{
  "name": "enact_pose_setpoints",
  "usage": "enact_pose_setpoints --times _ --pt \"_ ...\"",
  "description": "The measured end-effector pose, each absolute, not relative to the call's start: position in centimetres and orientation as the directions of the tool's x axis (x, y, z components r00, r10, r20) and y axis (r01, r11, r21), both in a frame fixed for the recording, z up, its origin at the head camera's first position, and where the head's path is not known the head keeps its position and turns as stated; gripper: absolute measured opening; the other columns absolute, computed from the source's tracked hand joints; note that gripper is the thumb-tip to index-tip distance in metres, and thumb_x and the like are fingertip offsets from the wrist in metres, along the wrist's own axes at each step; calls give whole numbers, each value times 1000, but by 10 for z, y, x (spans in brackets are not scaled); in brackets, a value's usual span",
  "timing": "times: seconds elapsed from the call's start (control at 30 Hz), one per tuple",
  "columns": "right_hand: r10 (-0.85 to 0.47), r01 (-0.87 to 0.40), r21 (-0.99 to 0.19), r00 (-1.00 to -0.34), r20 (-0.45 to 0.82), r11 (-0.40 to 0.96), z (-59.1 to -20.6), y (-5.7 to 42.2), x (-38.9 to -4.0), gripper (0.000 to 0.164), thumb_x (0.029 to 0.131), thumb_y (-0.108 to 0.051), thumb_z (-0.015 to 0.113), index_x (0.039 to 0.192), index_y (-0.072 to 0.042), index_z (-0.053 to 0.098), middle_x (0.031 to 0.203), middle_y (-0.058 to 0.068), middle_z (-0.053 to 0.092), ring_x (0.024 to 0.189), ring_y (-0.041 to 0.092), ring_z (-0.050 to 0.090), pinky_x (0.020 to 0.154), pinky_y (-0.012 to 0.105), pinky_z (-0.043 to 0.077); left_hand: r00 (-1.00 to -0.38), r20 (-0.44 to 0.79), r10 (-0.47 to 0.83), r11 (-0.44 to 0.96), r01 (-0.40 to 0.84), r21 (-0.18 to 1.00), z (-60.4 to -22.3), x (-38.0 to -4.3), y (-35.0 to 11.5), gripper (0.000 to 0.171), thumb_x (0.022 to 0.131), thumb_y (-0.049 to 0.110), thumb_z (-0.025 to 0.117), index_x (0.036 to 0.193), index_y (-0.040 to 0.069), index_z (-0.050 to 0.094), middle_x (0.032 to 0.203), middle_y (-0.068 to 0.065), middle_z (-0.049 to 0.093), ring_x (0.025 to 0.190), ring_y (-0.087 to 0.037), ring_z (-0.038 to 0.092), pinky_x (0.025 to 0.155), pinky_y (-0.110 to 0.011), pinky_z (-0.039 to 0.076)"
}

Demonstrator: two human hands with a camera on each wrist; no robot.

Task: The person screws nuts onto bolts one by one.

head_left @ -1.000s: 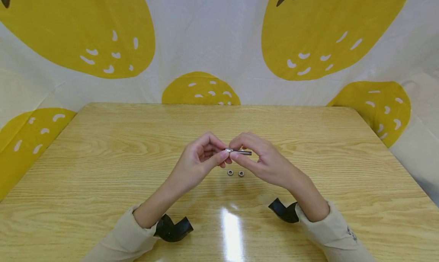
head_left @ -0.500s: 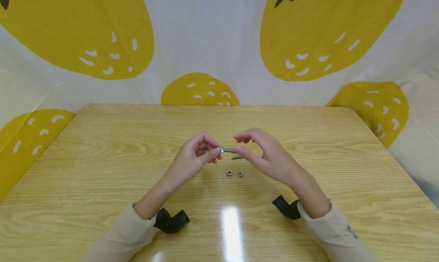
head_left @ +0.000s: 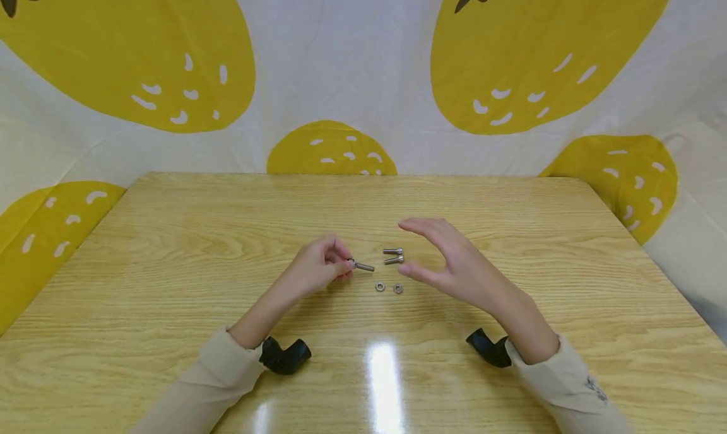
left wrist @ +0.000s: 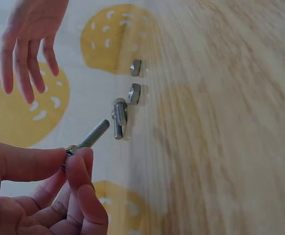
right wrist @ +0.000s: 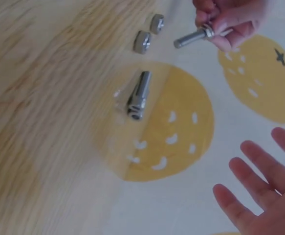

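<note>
My left hand (head_left: 320,262) pinches a steel bolt (head_left: 364,267) at its head end between thumb and fingers. In the left wrist view the bolt's threaded shank (left wrist: 94,133) points away from the fingertips, with a nut (left wrist: 72,149) by the finger and thumb. Two more bolts (head_left: 393,259) lie side by side on the table, just right of the held one. Nearer the body sit two loose nuts (head_left: 380,287). My right hand (head_left: 454,257) hovers to the right of the bolts, fingers spread and holding nothing.
The wooden table (head_left: 227,232) runs back to a white cloth with yellow fruit shapes (head_left: 332,147). A black curved mount (head_left: 286,356) is strapped at the left wrist, and another black mount (head_left: 490,348) at the right.
The right hand has let go of the bolt and drawn away to the right, uncovering the two lying bolts. The left hand has moved left and lower with its bolt.
</note>
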State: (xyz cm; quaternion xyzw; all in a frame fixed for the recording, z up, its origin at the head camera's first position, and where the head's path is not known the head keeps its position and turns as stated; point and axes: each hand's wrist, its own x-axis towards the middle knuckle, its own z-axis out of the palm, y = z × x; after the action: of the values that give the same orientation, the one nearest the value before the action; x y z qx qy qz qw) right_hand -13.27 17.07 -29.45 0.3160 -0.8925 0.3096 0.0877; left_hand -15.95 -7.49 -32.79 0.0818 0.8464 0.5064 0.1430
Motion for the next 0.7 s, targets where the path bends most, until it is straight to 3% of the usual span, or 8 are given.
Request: enact_pose_setpoints --times 0.33,0.7 --pt "-572 -638 -340 -770 282 691 -303 180 -133 90 76 -53 70 146 -16 29 152 5 28 140 29 25 111 55 23 -918 -199 343 556 28 830 -336 -161 -79 6 89 2 59 92 0 54 79 -11 67 63 -14 60 57 -23 49" --pt "-583 -614 -131 -784 212 778 -311 182 -135 97 77 -67 57 150 -19 16 156 7 15 144 30 11 113 56 14 -909 -203 365 624 77 778 -339 -162 -81 6 89 6 60 90 3 55 73 -6 61 60 -13 55 54 -22 42"
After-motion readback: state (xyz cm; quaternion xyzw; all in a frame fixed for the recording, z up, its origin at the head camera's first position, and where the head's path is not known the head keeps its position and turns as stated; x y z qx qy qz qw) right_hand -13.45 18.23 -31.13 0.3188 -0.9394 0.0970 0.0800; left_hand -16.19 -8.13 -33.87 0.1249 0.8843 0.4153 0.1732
